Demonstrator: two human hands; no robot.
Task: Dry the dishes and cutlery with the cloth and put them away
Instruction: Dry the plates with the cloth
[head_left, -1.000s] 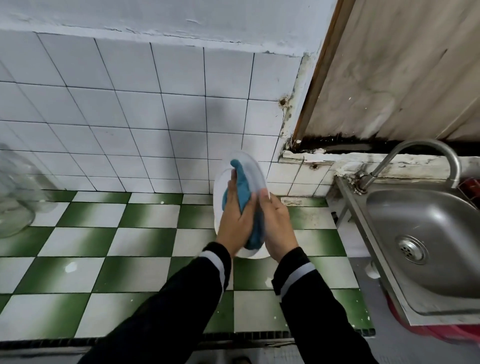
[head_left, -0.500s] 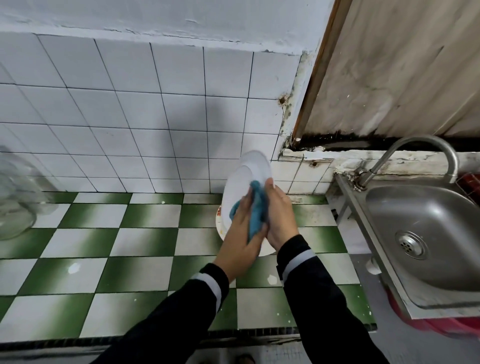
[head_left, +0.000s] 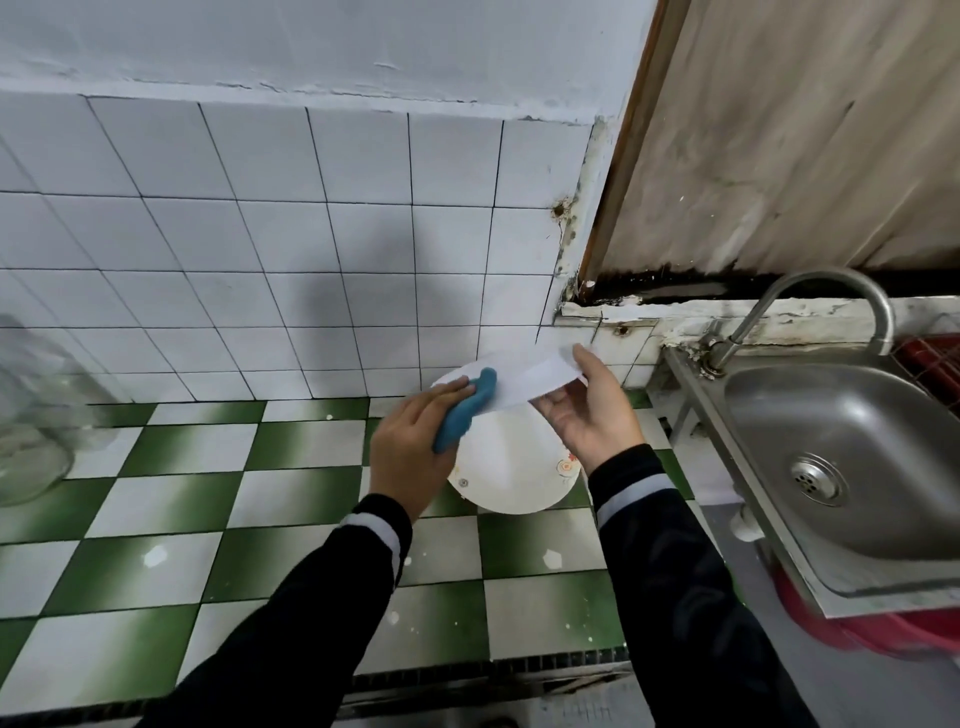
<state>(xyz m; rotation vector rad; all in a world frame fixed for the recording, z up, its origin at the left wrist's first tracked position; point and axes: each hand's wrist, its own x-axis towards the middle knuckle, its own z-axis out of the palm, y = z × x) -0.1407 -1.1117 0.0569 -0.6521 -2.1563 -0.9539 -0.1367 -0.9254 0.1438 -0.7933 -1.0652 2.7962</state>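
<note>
Two white plates: lower plate flat on checked countertop, upper plate raised just above it, tilted nearly edge-on. Pinched at right rim by right hand; pressed at left end by blue cloth, bunched in grip of left hand.

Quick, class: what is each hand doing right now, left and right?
Left hand: closed, holding the blue cloth against the plate.
Right hand: closed, holding that plate by its edge.
</note>
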